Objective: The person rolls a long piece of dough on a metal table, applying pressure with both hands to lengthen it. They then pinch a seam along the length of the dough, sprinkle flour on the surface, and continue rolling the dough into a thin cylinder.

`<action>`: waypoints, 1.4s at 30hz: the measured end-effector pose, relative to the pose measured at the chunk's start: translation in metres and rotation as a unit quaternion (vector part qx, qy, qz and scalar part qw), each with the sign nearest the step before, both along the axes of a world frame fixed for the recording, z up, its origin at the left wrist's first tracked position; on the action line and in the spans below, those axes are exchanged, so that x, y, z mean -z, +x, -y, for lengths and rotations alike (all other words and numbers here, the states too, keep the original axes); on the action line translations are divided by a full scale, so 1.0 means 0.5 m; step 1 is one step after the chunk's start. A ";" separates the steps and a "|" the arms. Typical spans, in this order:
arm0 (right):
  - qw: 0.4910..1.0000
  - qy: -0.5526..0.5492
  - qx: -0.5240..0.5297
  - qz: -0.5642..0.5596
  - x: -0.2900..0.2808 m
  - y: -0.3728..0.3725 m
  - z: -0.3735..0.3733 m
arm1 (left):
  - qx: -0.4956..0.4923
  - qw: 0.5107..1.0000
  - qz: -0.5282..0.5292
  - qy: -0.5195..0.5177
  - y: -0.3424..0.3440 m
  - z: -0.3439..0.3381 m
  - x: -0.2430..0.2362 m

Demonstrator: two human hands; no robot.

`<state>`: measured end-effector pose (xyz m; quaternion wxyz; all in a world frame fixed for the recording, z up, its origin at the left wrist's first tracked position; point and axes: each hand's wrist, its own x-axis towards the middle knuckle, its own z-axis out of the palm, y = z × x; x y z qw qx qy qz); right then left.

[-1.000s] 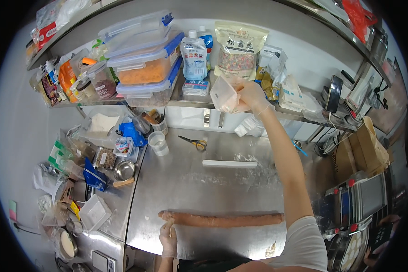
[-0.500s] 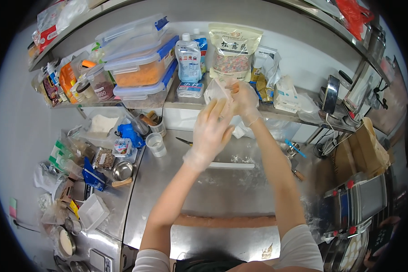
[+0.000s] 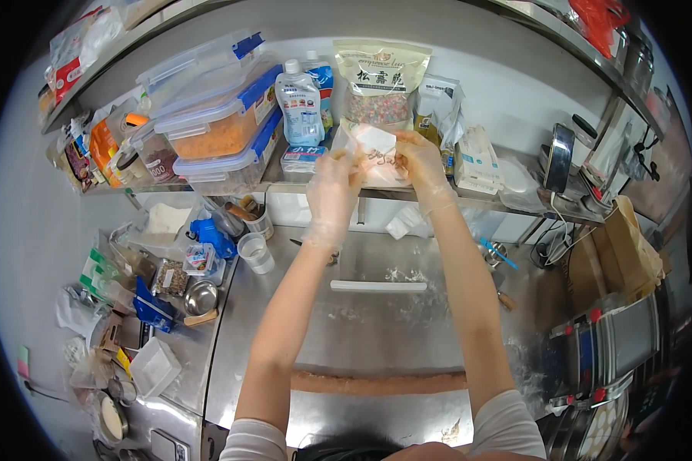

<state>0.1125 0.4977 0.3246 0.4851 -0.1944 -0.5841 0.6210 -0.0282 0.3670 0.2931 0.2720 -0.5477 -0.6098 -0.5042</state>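
Both my hands wear clear plastic gloves and are raised to the wall shelf. Between them is a translucent plastic bag [image 3: 378, 144] with a white area and reddish-brown patches; its contents are hard to make out. My left hand [image 3: 333, 201] grips the bag's left side with bent fingers. My right hand [image 3: 425, 167] pinches its upper right edge. Just behind the bag stands a large cream-coloured pouch [image 3: 378, 84] with a window showing pink and brown pieces. Below my arms, a long brown strip of dough [image 3: 377, 383] lies across the steel worktop [image 3: 361, 338].
Left on the shelf stand stacked clear boxes [image 3: 207, 138] with blue clips and a spouted pouch [image 3: 300, 107]. A white bar [image 3: 378, 286] and flour lie on the worktop. A plastic cup [image 3: 255, 253] stands left, a cardboard box [image 3: 603, 257] right.
My hands have spread apart, the left going left and slightly down, the right slightly right. More of the bag's face now shows between them. The view has shifted a little.
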 end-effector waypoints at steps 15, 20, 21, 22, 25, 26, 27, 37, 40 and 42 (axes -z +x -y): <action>0.809 0.441 0.289 0.260 -0.065 -0.052 0.019 | -0.039 0.997 -0.039 0.045 -0.034 -0.040 0.020; 0.984 0.100 0.144 -0.019 -0.075 -0.041 -0.001 | -0.049 0.998 -0.038 0.024 -0.034 -0.042 0.019; 0.983 0.036 0.101 -0.149 -0.086 -0.032 0.001 | -0.052 0.997 -0.045 0.016 -0.028 -0.044 0.019; 0.959 -0.030 0.052 -0.278 -0.101 -0.030 0.010 | -0.052 0.997 -0.046 0.015 -0.030 -0.046 0.018; 0.967 0.060 0.151 -0.194 -0.160 -0.018 0.072 | -0.058 0.996 -0.072 0.004 -0.032 -0.058 0.010; 0.966 0.126 0.217 -0.065 -0.173 -0.011 0.096 | -0.088 0.991 -0.093 -0.025 -0.033 -0.059 0.004; 0.971 0.155 0.181 -0.033 -0.186 -0.009 0.097 | -0.117 0.985 -0.114 -0.052 -0.032 -0.065 -0.001; 0.960 0.079 0.014 -0.267 -0.221 0.052 0.090 | -0.234 0.942 -0.111 -0.211 -0.009 -0.120 -0.040; 0.945 0.066 0.149 -0.282 -0.221 0.116 0.136 | -0.222 0.943 -0.113 -0.220 0.002 -0.100 -0.043; 0.915 0.099 0.363 -0.148 -0.222 0.158 0.226 | -0.186 0.963 -0.091 -0.174 -0.043 -0.059 -0.038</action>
